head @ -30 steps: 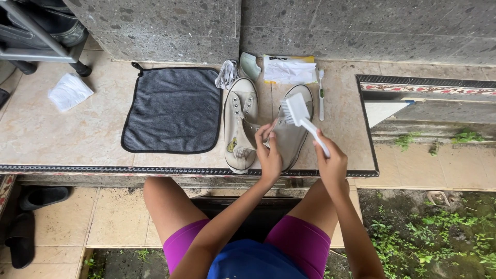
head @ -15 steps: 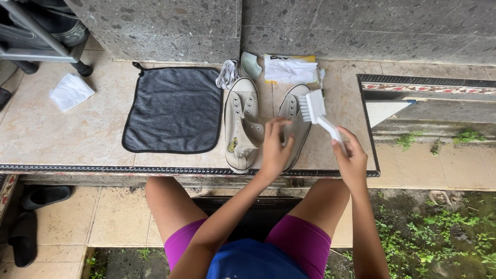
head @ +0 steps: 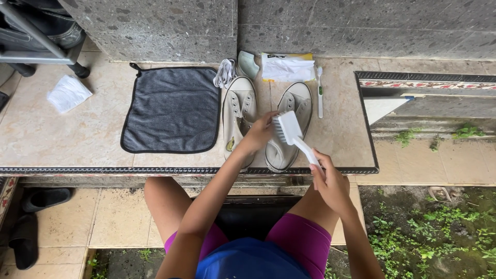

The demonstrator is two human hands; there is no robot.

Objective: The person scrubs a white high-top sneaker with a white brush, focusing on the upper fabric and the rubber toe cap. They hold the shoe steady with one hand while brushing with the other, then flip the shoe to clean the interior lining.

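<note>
Two white lace-less sneakers lie side by side on a tiled ledge [head: 67, 139], the left shoe [head: 238, 111] and the right shoe [head: 294, 106]. My right hand [head: 330, 181] grips the handle of a white scrub brush [head: 290, 130], whose bristled head hovers over the right shoe. My left hand [head: 260, 132] rests between the shoes, fingertips touching the brush head.
A dark grey cloth [head: 173, 109] is spread left of the shoes. Behind them lie bundled white laces [head: 225, 72], a pale insole [head: 248, 64], a white packet [head: 288, 67] and a toothbrush [head: 320, 93]. A crumpled white tissue [head: 68, 93] sits far left. Black sandals [head: 31, 217] rest below.
My right hand has drawn the brush back toward me and leftward, lower over the right shoe. My left hand shifted up to meet the brush head.
</note>
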